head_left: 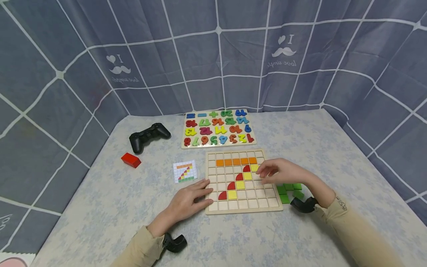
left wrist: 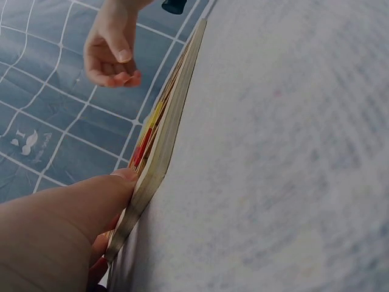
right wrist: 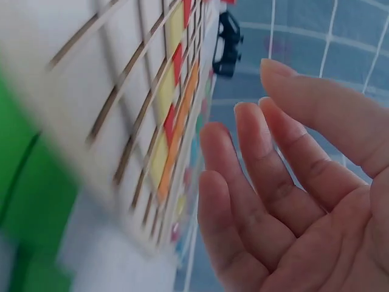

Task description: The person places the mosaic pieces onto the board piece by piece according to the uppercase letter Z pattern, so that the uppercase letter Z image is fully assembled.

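Note:
A wooden grid board [head_left: 250, 203] lies on the table. It bears a row of orange squares [head_left: 236, 161] near the far side and a diagonal of red quarter-round pieces [head_left: 231, 185] with yellow squares [head_left: 240, 185] beside them. My left hand [head_left: 186, 202] rests at the board's left edge, its fingers extended over the rim. Above the board's right side hovers my right hand [head_left: 283, 171]; in the right wrist view its fingers [right wrist: 252, 131] are loosely bent with nothing between them. Green pieces [head_left: 284, 199] lie right of the board, partly hidden beneath the right arm.
A printed pattern card [head_left: 178, 171] lies left of the board. Behind stands a colourful number puzzle [head_left: 208, 141] in its tray. At the left are a black game controller [head_left: 146, 137] and a red block [head_left: 131, 160]. A grid-patterned curtain [head_left: 200, 55] surrounds the table.

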